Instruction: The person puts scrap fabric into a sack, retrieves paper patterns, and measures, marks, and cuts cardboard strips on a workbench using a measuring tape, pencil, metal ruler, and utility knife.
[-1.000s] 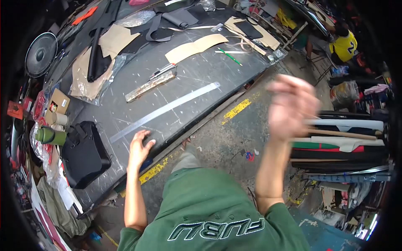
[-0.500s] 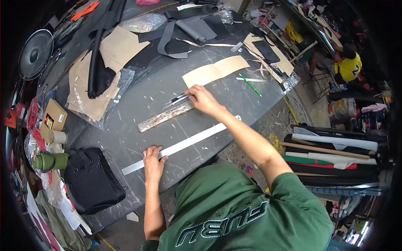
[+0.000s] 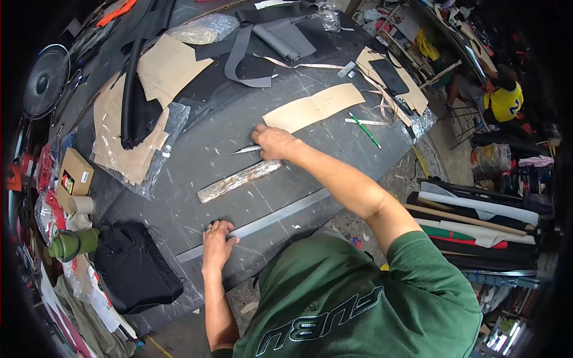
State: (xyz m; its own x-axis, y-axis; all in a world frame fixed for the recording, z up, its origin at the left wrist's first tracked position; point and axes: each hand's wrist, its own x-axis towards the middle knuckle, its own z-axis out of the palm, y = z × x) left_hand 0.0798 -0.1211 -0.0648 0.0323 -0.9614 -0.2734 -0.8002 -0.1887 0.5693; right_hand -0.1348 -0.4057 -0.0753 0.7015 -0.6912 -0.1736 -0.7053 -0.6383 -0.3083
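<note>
My left hand (image 3: 218,241) is closed over the near-left part of a long metal ruler (image 3: 280,213), its thumb and fingers on either side of the strip. Farther up the table, my right hand (image 3: 274,142) is closed around a slim pointed metal tool (image 3: 246,150); its kind is unclear because the palm hides the rest. The tip points left. Just below that hand lies a worn, flaking flat bar (image 3: 239,181), its right end close to the wrist. A tan pattern piece (image 3: 316,107) lies flat beyond my right hand.
A green pencil (image 3: 365,130) lies on the dark table (image 3: 173,209) at the right. Black rolled material (image 3: 134,101) and brown paper patterns (image 3: 170,68) cover the far left. A black bag (image 3: 137,265) sits at the near-left corner. A person in a yellow shirt (image 3: 506,102) sits off right.
My right hand has shifted slightly left around the tool, and less of the tool shows. The ruler looks darker, with less glare. My left hand stays on it.
</note>
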